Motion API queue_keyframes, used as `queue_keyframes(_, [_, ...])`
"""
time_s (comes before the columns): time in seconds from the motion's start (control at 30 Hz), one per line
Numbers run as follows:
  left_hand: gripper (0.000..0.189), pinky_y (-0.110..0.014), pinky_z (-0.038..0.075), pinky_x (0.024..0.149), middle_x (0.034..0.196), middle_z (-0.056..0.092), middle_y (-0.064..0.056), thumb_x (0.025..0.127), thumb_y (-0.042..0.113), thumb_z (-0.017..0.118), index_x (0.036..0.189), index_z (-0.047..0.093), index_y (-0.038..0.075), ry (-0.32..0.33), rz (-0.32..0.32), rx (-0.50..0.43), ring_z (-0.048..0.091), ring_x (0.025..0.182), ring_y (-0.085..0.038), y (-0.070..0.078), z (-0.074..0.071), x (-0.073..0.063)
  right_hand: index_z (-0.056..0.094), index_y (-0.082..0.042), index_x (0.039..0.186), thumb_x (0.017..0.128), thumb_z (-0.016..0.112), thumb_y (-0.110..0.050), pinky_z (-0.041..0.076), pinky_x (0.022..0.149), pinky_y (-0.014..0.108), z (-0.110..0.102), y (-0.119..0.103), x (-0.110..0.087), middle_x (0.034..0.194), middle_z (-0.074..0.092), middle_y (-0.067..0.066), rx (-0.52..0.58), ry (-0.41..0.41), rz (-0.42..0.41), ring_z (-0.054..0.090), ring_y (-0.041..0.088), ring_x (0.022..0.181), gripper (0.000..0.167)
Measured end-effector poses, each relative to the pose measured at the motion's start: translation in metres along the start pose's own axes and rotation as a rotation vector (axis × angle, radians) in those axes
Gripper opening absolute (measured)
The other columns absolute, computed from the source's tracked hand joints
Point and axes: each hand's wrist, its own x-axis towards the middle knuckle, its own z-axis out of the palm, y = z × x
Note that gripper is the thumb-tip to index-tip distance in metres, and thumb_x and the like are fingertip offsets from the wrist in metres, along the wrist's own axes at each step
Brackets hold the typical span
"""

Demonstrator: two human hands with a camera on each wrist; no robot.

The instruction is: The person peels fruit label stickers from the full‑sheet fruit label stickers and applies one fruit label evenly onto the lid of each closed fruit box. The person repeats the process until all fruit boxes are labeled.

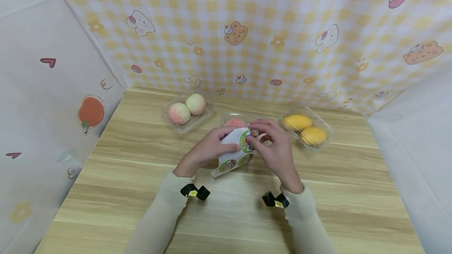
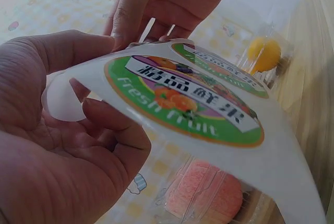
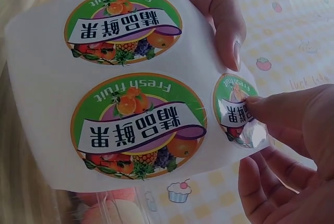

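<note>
A white sheet of round stickers (image 1: 231,141) is held up above the table between both hands. Its green stickers (image 3: 140,126) are printed with fruit and the words "Fresh fruit". My left hand (image 1: 211,147) grips the sheet by its left side, thumb on top and fingers curled below, as the left wrist view shows. With the right hand (image 1: 277,149) I pinch the far right edge, the thumb lying on the end sticker (image 3: 232,112) and the other fingers behind the sheet. The sheet bends there, and part of that sticker is hidden under the thumb.
Behind the hands stands a clear box with pink fruit (image 1: 235,123), partly covered. A clear box with two pale pink peaches (image 1: 179,113) is at the back left, and one with two yellow mangoes (image 1: 313,136) at the back right. A checked curtain (image 1: 212,22) hangs behind the wooden table (image 1: 123,144).
</note>
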Motion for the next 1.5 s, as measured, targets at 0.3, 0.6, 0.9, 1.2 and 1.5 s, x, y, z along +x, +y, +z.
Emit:
queue_keyframes(0.3, [0.046, -0.037, 0.062, 0.078, 0.12, 0.074, -0.02, 0.102, 0.004, 0.069, 0.146, 0.063, -0.006, 0.002, -0.016, -0.02, 0.073, 0.097, -0.024, -0.003, 0.002, 0.003, 0.084, -0.005, 0.109, 0.093, 0.087, 0.002, 0.058, 0.072, 0.022, 0.001, 0.008, 0.0, 0.119, 0.077, 0.009, -0.011, 0.049, -0.048, 0.071, 0.025, 0.102, 0.017])
queue_keyframes(0.6, [0.037, -0.032, 0.062, 0.073, 0.113, 0.078, -0.018, 0.105, 0.008, 0.067, 0.139, 0.067, -0.007, 0.037, -0.044, -0.034, 0.075, 0.088, -0.019, -0.004, 0.003, 0.003, 0.084, -0.005, 0.106, 0.092, 0.086, 0.005, 0.059, 0.072, 0.023, 0.003, 0.012, 0.001, 0.114, 0.078, 0.008, -0.014, 0.062, -0.086, 0.072, 0.025, 0.098, 0.017])
queue_keyframes(0.9, [0.034, -0.03, 0.058, 0.071, 0.11, 0.079, -0.019, 0.111, 0.012, 0.061, 0.136, 0.07, -0.01, 0.074, -0.044, -0.059, 0.073, 0.084, -0.018, -0.007, 0.003, 0.005, 0.083, -0.004, 0.104, 0.091, 0.085, 0.01, 0.059, 0.073, 0.022, 0.003, 0.016, 0.001, 0.109, 0.078, 0.007, -0.016, 0.057, -0.08, 0.073, 0.024, 0.09, 0.02])
queue_keyframes(1.2, [0.035, -0.03, 0.058, 0.071, 0.11, 0.08, -0.019, 0.113, 0.015, 0.059, 0.133, 0.073, -0.009, 0.088, -0.054, -0.058, 0.074, 0.083, -0.018, -0.007, 0.004, 0.007, 0.082, -0.003, 0.1, 0.09, 0.085, 0.011, 0.059, 0.073, 0.021, 0.003, 0.017, 0.0, 0.103, 0.079, 0.006, -0.05, 0.05, -0.064, 0.073, 0.022, 0.088, 0.018])
queue_keyframes(1.5, [0.034, -0.03, 0.058, 0.071, 0.11, 0.08, -0.02, 0.112, 0.014, 0.059, 0.131, 0.074, -0.01, 0.113, -0.074, -0.055, 0.073, 0.082, -0.017, -0.007, 0.004, 0.007, 0.079, -0.004, 0.097, 0.092, 0.084, 0.008, 0.058, 0.073, 0.021, 0.003, 0.015, -0.001, 0.104, 0.078, 0.005, -0.071, 0.021, -0.047, 0.072, 0.02, 0.088, 0.014])
